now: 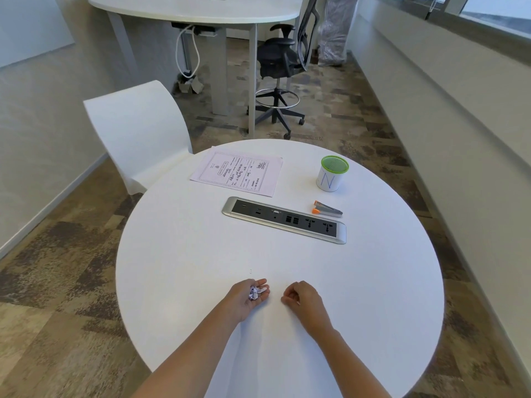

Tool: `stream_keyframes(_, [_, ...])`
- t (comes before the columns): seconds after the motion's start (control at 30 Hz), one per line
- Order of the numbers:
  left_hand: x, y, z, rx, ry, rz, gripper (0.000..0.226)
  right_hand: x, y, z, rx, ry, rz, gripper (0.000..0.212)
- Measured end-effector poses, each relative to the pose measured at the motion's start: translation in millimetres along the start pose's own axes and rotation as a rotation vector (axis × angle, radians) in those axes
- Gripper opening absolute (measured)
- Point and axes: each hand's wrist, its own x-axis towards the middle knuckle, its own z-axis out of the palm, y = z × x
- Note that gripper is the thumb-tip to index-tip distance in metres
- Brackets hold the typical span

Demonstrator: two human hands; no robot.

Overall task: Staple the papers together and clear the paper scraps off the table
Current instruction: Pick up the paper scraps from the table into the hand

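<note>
The papers [237, 173] lie flat at the far left of the round white table [373, 282]. A grey and orange stapler [327, 209] rests at the far right, just beyond the socket strip. My left hand [247, 297] lies palm up near the front, fingers loosely cupped, carrying crumpled paper scraps [255, 293]. My right hand [303, 298] rests knuckles up beside it with curled fingers, and nothing shows in it. A tiny loose staple [251, 271] sits just beyond my left hand.
A white cup with a green mesh rim [332, 173] stands at the far right of the table. A silver socket strip [284, 219] is set into the middle. A white chair [138, 133] stands behind the table at the left, an office chair [281, 64] farther back.
</note>
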Motion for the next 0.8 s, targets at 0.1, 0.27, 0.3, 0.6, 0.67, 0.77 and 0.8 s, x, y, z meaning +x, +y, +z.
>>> stream_keyframes(0.1, [-1,1,0,0.0,0.004,-0.004,0.03,3,0,3,-0.136,0.01,-0.081,0.007])
stream_keyframes(0.27, [-1,1,-1,-0.003,0.008,-0.001,0.031,1,-4,5,-0.445,0.028,-0.228,0.01])
stream_keyframes(0.3, [-1,0,0,-0.005,0.005,0.001,0.032,0,-4,5,-0.494,0.024,-0.238,0.012])
stream_keyframes(0.6, [5,1,-2,-0.031,0.012,0.015,0.037,6,-2,0,-0.093,0.155,-0.043,0.013])
stream_keyframes(0.67, [6,0,-2,-0.032,0.011,0.02,0.037,7,-4,-3,0.029,0.192,0.009,0.012])
stream_keyframes(0.77, [7,0,-1,-0.021,0.011,0.016,0.036,9,-5,-7,0.133,0.201,0.112,0.008])
stream_keyframes(0.8, [8,0,-1,-0.017,0.011,0.013,0.035,10,-3,-7,0.117,0.196,0.122,0.007])
